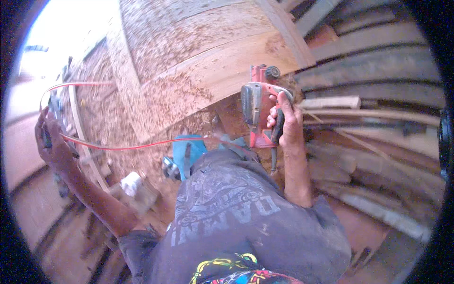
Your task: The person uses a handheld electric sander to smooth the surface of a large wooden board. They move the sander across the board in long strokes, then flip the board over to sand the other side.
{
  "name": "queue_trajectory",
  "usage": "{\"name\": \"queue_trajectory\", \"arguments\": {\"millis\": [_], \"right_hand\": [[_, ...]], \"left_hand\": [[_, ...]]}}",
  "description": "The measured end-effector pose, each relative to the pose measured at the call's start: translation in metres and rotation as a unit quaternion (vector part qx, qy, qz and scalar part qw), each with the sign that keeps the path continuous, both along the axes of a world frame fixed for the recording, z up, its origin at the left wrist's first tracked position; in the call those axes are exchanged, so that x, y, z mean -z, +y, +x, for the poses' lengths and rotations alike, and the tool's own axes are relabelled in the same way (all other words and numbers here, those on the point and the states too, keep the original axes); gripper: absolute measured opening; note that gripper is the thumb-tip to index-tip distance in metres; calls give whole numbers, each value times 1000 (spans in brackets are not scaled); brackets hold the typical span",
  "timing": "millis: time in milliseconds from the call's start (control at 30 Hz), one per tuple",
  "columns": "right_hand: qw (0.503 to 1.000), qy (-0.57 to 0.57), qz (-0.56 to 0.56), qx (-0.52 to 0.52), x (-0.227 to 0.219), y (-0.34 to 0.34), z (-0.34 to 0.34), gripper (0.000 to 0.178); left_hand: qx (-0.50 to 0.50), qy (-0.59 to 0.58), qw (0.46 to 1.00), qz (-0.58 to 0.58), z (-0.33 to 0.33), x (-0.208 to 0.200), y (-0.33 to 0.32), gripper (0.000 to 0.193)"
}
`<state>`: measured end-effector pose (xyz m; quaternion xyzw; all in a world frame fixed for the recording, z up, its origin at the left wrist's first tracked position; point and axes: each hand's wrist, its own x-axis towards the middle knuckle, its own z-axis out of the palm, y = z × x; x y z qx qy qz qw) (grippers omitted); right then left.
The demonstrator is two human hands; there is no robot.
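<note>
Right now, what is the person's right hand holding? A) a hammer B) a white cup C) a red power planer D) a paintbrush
C: the right hand is wrapped around the handle of a red and grey power planer resting at the edge of a wooden board covered in shavings, while the left hand holds the red cord.
</note>
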<state>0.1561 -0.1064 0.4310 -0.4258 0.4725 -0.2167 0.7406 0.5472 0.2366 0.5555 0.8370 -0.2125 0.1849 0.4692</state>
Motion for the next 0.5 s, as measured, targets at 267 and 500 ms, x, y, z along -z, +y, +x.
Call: {"name": "queue_trajectory", "arguments": {"millis": [267,500], "right_hand": [[954,-39,-28,295,-11,72,-3,60],[922,-17,-21,386,9,114,54,64]], "left_hand": [[155,-85,970,169,228,52,-108,33],[429,-13,850,304,261,213,-221,31]]}}
